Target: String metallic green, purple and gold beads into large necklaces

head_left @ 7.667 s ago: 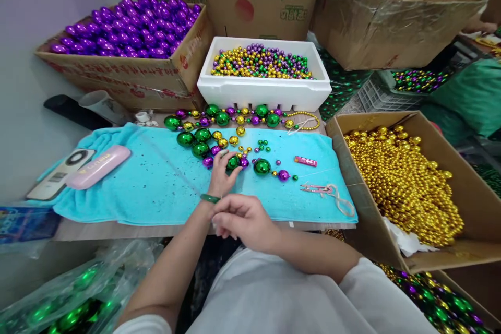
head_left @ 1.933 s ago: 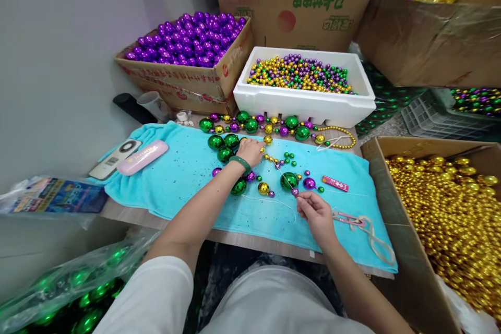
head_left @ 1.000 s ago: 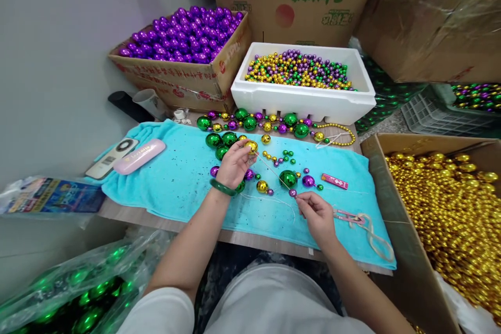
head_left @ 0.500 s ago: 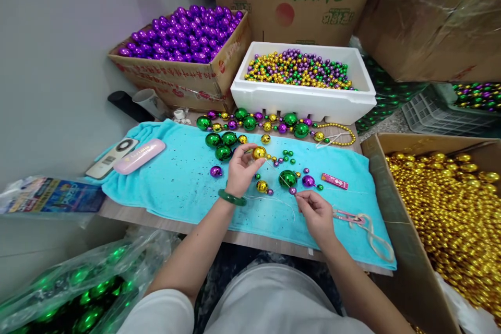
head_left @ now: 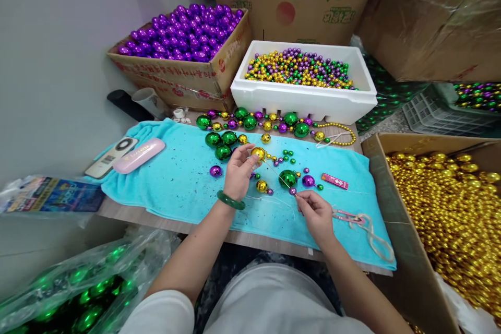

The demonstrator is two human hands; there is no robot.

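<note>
My left hand (head_left: 239, 169), with a green bangle (head_left: 230, 200) at its wrist, is closed on a shiny gold bead (head_left: 258, 154). A thin thread (head_left: 275, 171) runs from there toward my right hand (head_left: 316, 215), whose thumb and forefinger pinch a small purple bead (head_left: 293, 191). Just above that bead lies a large green bead (head_left: 287, 178). Between the hands, another gold bead (head_left: 262, 186) rests on the blue towel (head_left: 180, 188). A larger purple bead (head_left: 308, 181) lies to the right, and small green beads (head_left: 288, 153) are scattered behind.
A finished-looking bead string (head_left: 249, 123) lies along the towel's back edge. Behind it stand a white foam box (head_left: 301, 102) and a carton of purple beads (head_left: 219, 83). Pink thread snips (head_left: 348, 216) lie right; a phone (head_left: 111, 157) and pink case (head_left: 140, 156) lie left.
My left thumb has shifted up against the gold bead, and the bead has moved slightly left. The thread between the hands looks straighter. My right hand has barely moved.
</note>
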